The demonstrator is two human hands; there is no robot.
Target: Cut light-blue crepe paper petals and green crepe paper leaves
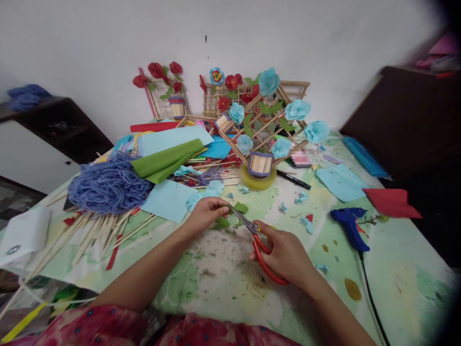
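My right hand (286,254) is closed round the red handles of a pair of scissors (257,240), whose blades point up and left. The blade tips meet a small green paper piece (240,208) that my left hand (205,214) pinches between its fingers. More green scraps (222,223) lie on the table just below that hand. A light blue paper flower (209,193) rests right behind my left hand.
A blue glue gun (350,225) with a black cord lies at the right. Blue yarn (108,185), wooden sticks (93,233), coloured paper sheets (167,161), a tape roll (258,180) and stick frames with paper flowers (262,120) crowd the back. Dark furniture (406,120) stands at the right.
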